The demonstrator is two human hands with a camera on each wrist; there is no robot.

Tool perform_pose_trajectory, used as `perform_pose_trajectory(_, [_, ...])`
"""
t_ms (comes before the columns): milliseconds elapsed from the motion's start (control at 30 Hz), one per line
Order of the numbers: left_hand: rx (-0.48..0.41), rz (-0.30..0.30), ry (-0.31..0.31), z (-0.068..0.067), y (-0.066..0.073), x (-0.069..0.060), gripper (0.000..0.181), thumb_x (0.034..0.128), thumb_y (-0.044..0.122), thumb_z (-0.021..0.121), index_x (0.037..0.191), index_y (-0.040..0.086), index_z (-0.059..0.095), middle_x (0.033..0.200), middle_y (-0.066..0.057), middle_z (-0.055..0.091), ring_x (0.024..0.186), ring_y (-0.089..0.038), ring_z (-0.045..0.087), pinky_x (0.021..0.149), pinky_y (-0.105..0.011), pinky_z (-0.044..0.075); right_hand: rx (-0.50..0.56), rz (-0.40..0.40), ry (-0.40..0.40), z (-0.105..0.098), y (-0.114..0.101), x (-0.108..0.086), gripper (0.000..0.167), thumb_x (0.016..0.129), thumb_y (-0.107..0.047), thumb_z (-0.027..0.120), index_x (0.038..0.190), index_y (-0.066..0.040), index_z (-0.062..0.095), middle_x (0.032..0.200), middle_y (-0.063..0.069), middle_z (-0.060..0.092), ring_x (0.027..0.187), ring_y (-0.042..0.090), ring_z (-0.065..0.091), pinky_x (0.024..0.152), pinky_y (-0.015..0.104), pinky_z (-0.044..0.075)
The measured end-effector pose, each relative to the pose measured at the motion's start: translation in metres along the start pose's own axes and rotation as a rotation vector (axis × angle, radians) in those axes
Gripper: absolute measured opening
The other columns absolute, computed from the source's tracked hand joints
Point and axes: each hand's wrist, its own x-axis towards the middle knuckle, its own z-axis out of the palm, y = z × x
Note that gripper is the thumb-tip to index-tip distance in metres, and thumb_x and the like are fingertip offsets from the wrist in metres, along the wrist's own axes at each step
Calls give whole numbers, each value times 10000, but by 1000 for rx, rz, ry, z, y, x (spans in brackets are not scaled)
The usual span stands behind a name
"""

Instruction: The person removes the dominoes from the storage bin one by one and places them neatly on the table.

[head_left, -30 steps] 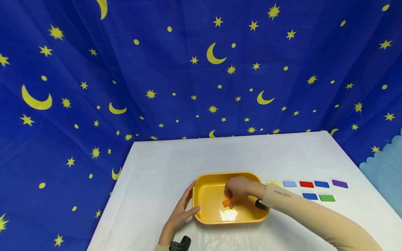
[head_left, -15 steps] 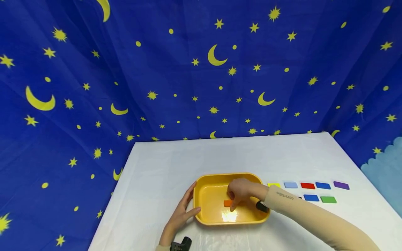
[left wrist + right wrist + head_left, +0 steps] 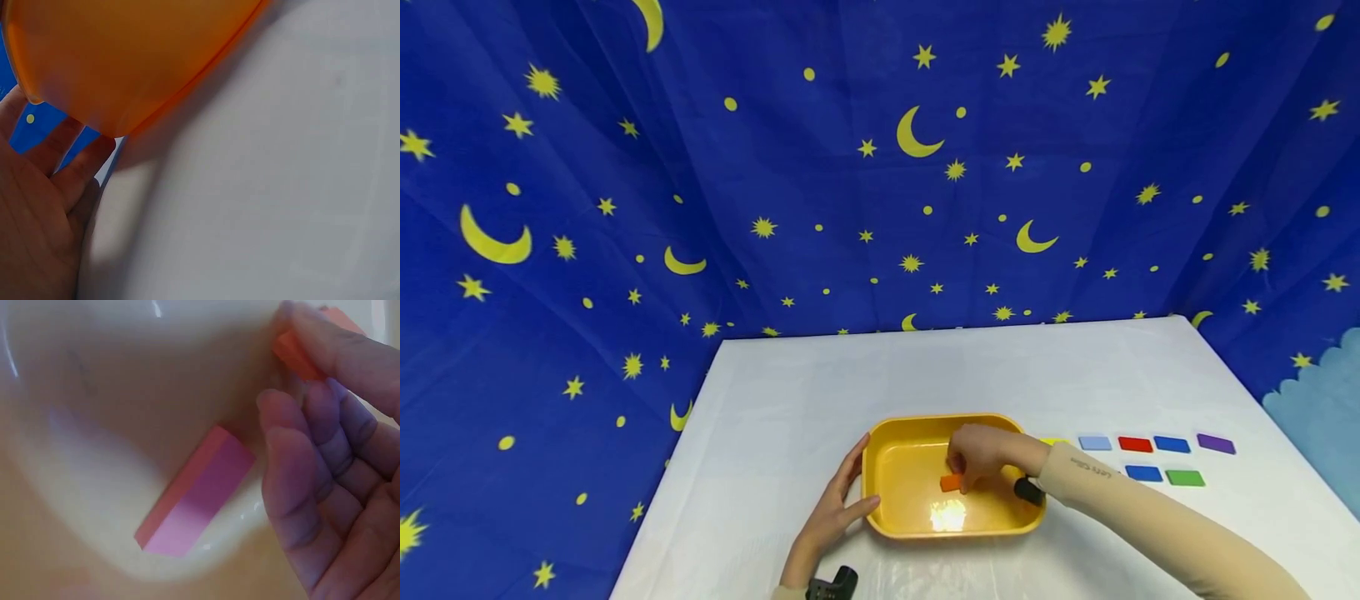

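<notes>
A yellow-orange plastic tub stands on the white table. My left hand rests against its left end, fingers fairly straight along the outer wall and thumb over the rim; the left wrist view shows those fingers touching the tub. Inside the tub, my right hand pinches a small orange block, whose end sticks out to the left. The right wrist view has the thumb lying across the orange block, with the other fingers curled below. A pink block lies apart from the fingers on the tub floor.
Right of the tub lie flat blocks: yellow, light blue, red, purple, green and two blue ones. The right forearm crosses above the table. A blue star-patterned cloth hangs behind.
My right hand has shifted slightly right and back within the tub, and the orange block has moved and turned a little with it. The left hand keeps its place on the tub.
</notes>
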Motion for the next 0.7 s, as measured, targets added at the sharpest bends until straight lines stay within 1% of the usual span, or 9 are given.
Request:
perform_pose_trajectory(100, [-6,-2,0,0,0,0,758,875,24,617,1515,79,213,1552,-44,204,1377,-244,253,1102,-410,155,40,4,3,-5,0,-2,175,663,-56,807,656,-129,647,583,-139,501,534,30,415,527,195,386])
perform_pose_trajectory(167, [-9,-1,-2,0,0,0,756,878,27,615,1515,76,211,1552,-50,202,1376,-259,257,1098,-462,142,83,13,1,-7,0,-4,170,680,-59,800,660,-124,645,583,-138,497,535,26,411,527,193,376])
perform_pose_trajectory(233, [-8,0,-4,0,0,0,754,880,22,612,1515,71,208,1552,-55,203,1374,-272,259,1095,-480,141,132,8,5,-9,1,-5,169,707,-84,805,677,-124,644,595,-137,501,541,20,416,533,191,378])
perform_pose_trajectory(333, [-1,0,-10,0,0,0,751,882,6,602,1515,65,202,1552,-57,203,1374,-282,259,1094,-436,164,217,-5,21,-10,2,-6,167,731,-127,810,699,-135,647,610,-140,520,541,12,434,527,186,387])
perform_pose_trajectory(467, [4,14,-15,-1,-3,0,748,883,-1,599,1515,67,206,1549,-71,211,1370,-294,266,1082,-318,206,277,-54,86,-13,3,-7,124,755,-123,783,719,-147,666,613,-132,546,526,13,442,503,188,389])
perform_pose_trajectory(533, [-6,20,-12,-1,-10,2,753,881,-5,601,1517,85,209,1550,-67,209,1371,-287,264,1083,-316,201,303,-73,118,-15,4,-10,115,759,-112,773,723,-147,669,600,-122,538,516,18,438,492,188,382])
perform_pose_trajectory(700, [-16,24,7,-3,-31,6,769,880,9,615,1522,187,230,1551,-1,211,1377,-225,256,1097,-405,161,407,-61,158,-23,4,-21,88,783,-91,737,769,-139,665,611,-86,522,532,45,445,502,195,374])
